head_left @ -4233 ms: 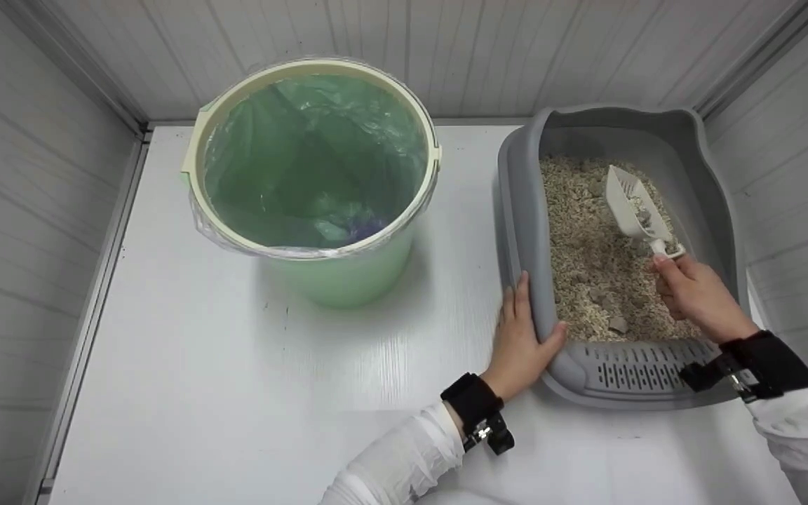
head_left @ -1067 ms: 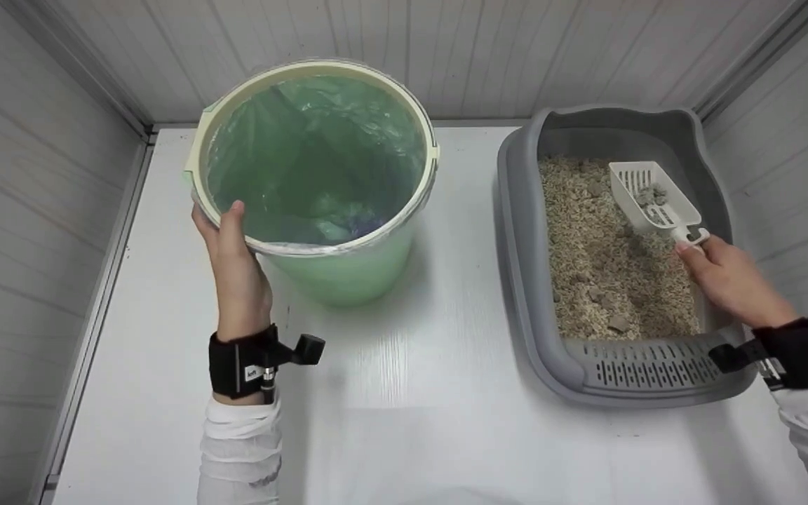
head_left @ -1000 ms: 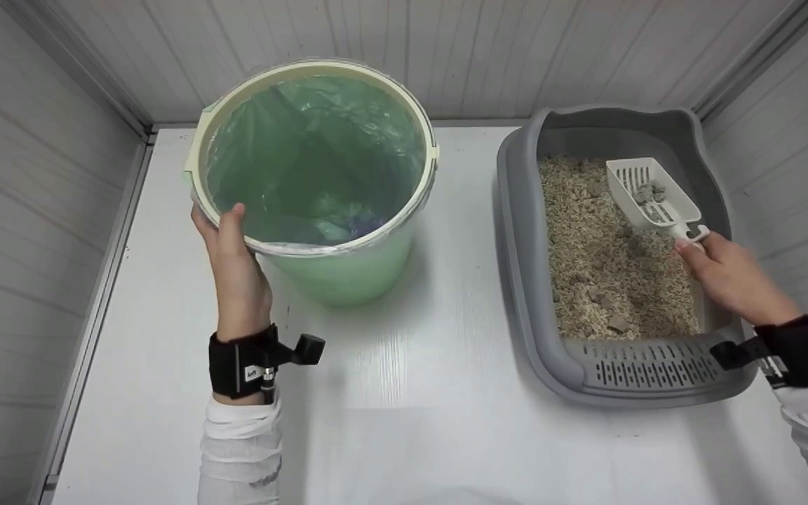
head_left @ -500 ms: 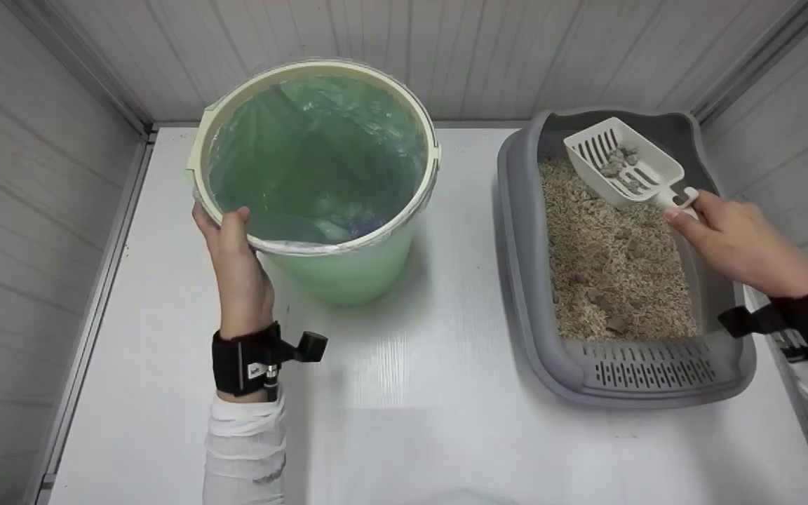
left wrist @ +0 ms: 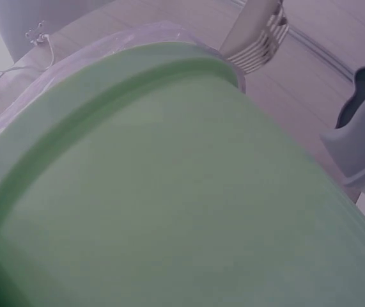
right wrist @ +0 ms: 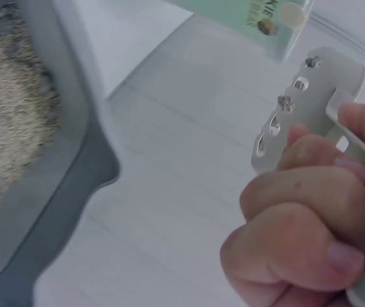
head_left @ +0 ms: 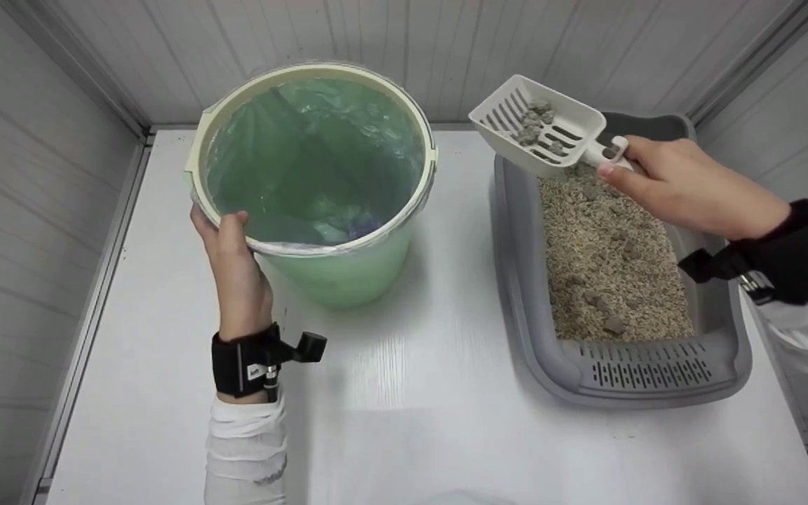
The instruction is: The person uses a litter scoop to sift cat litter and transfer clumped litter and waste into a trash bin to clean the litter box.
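Above grainy litter, right-hand fingers point(head_left: 618, 175) pinch a slotted plastic scoop point(head_left: 541, 126); left fingers seemingly grip the round bucket point(head_left: 348, 280).

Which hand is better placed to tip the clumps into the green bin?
The right hand: it already grips the scoop holding the clumps, raised beside the bin. The left hand holds the bin's rim.

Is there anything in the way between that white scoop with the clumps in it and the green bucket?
Nothing visible. The scoop is held up by the right hand above the litter box's far corner; only bare table separates it from the bucket, whose mouth is uncovered.
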